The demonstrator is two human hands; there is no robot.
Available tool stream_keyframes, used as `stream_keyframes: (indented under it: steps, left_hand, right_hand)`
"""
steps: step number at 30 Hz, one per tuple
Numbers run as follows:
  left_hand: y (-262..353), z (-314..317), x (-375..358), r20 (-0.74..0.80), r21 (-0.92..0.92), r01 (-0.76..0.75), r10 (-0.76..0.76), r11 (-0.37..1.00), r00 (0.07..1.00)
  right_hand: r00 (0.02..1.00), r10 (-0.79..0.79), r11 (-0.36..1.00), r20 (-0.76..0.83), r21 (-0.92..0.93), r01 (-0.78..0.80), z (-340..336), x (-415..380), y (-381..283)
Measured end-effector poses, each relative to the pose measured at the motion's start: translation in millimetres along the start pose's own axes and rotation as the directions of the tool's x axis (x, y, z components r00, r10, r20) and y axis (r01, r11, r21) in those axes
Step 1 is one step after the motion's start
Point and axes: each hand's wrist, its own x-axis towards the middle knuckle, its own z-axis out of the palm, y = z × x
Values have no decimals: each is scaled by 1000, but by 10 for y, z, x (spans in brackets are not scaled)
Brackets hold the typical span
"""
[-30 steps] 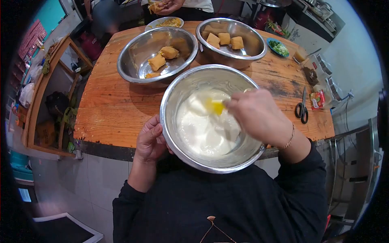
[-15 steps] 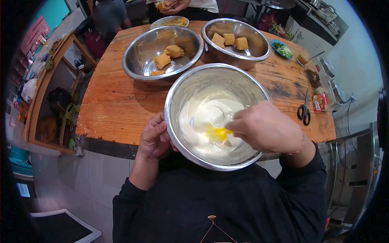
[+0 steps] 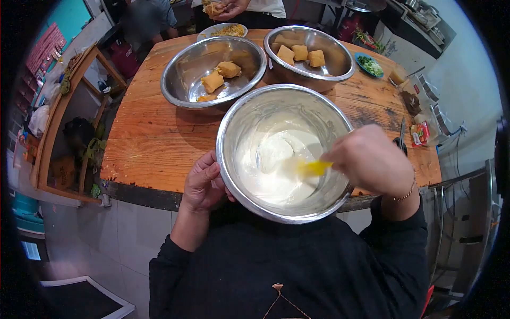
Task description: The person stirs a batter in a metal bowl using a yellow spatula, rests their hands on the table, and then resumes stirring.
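My left hand (image 3: 203, 183) grips the near left rim of a steel mixing bowl (image 3: 229, 141), thumb up against its side. The bowl leans towards me at the table's near edge. In it lies a creamy white batter (image 3: 268, 183) with swirl marks, and smears of it coat the inner wall. My right hand (image 3: 372, 159) is closed round a yellow stirring utensil (image 3: 314, 168) over the right part of the bowl. Motion blurs the utensil, and its lower end is lost in the batter.
Two steel bowls with tofu pieces (image 3: 212, 82) stand behind on the wooden table (image 3: 143, 143). To the right are a blue plate of chopped greens (image 3: 370, 65), black scissors (image 3: 402, 139) and a red packet (image 3: 419, 134). Across the table, another person's hands (image 3: 232, 9) hold food above a filled plate (image 3: 204, 35).
My right hand has swung right and a little down, taking the yellow utensil from the batter's middle towards the bowl's right side. My left hand stays on the rim.
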Motion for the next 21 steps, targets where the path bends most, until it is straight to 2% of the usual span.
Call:
stream_keyframes:
  steps: [3, 4, 7, 8, 11, 12, 15, 16, 19, 21]
  left_hand:
    - [-9, 14, 3, -17, 37, -2, 3, 999, 1000]
    - [-9, 25, 7, -19, 40, -1, 2, 999, 1000]
    - [-1, 42, 0, -22, 38, -3, 4, 999, 1000]
    - [3, 37, -10, -25, 39, -7, 8, 999, 1000]
    - [-11, 2, -11, -27, 56, -11, 13, 998, 1000]
    - [-14, -2, -9, -24, 58, -9, 10, 998, 1000]
    - [-16, 5, 11, -16, 51, 1, -1, 999, 1000]
    - [-16, 11, 11, -14, 37, 12, -12, 999, 1000]
    - [-9, 27, 4, -11, -23, 48, -48, 999, 999]
    - [0, 42, 4, -13, -17, 53, -53, 998, 999]
  right_hand:
    - [956, 85, 972, -282, -189, -142, 39, 104, 125]
    - [955, 122, 961, -271, -208, -182, 131, 176, 114]
    - [983, -28, 1000, -181, -10, 27, 347, 268, -104]
    - [979, -132, 988, -157, 53, 142, 335, 220, -134]
    - [991, -127, 986, -37, 104, 130, 51, 18, -77]
    - [999, -39, 995, 8, 96, 38, -44, -17, -27]
    - [979, 163, 974, -124, -139, -179, -60, 16, 97]
    - [963, 97, 979, -252, -148, -137, 54, 84, 137]
    - [959, -46, 998, -280, -48, 34, 384, 285, -71]
    - [978, -135, 990, -156, 10, 138, 244, 189, -167]
